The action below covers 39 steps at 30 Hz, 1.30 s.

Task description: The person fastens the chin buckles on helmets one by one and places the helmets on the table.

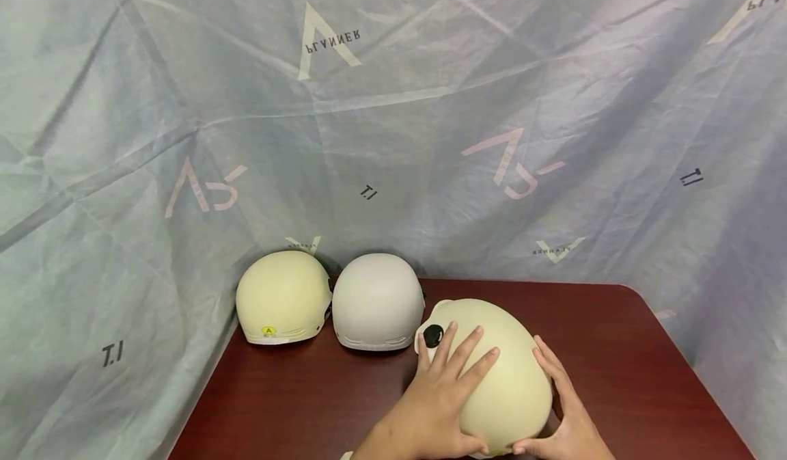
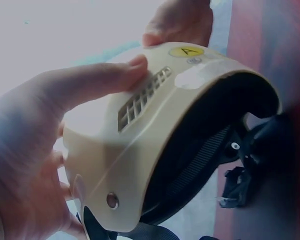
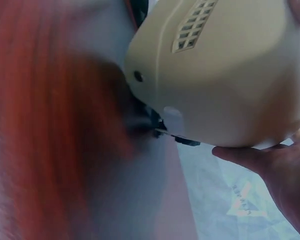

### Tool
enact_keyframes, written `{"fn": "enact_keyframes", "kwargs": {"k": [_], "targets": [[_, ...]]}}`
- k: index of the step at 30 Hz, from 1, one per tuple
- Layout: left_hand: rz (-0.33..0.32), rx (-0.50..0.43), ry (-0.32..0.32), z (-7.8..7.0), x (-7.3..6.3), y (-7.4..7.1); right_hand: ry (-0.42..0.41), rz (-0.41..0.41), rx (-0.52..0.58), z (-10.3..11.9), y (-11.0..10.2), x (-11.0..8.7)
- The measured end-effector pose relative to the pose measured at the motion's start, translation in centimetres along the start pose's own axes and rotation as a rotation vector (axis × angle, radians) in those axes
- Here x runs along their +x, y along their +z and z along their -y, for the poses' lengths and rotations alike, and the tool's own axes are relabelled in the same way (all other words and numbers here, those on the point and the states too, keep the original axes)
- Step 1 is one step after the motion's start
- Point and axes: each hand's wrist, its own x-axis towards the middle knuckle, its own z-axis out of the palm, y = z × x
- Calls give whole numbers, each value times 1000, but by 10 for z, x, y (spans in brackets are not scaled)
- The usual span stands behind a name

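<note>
Gripping cream helmet (image 1: 516, 371): L hand (image 1: 430, 405) w/ fingers spread over side, thumb by vents (image 2: 144, 98); R hand (image 1: 570, 413) cupped round opp. side. Held tilted over red-brown table (image 1: 627, 350); can't tell if touching. Farther back, side by side: white helmet (image 1: 378, 303), then pale-yellow helmet (image 1: 283, 296) to its L. Prob. done w/ those two; yet to let go of third. Behind: grey printed cloth (image 1: 406, 166).

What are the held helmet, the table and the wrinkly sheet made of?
The held helmet: probably hard plastic, smooth and matte, with a neat vent grid. The table: maybe wood or wood-look laminate, with streaky grain and slight sheen. The sheet: likely fabric, faintly shiny, hanging in soft creases.
</note>
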Motion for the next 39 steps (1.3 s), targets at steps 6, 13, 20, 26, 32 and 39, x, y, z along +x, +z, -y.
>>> {"fn": "enact_keyframes", "kwargs": {"k": [6,13,20,26,32,39], "targets": [[-4,62,12,-4,2,-6,-51,-20,34,-4,4,-2],[6,86,31,-7,4,-7,-73,-70,-39,-8,10,-7],[12,121,49,-8,8,-9,-26,-108,-164,-2,12,-11],[24,131,69,-7,11,-11,-37,-124,-283,12,10,-7],[41,126,69,-9,11,-12,-57,-55,-486,29,8,2],[52,115,64,-12,9,-14,-100,-33,-666,45,11,16]]}}
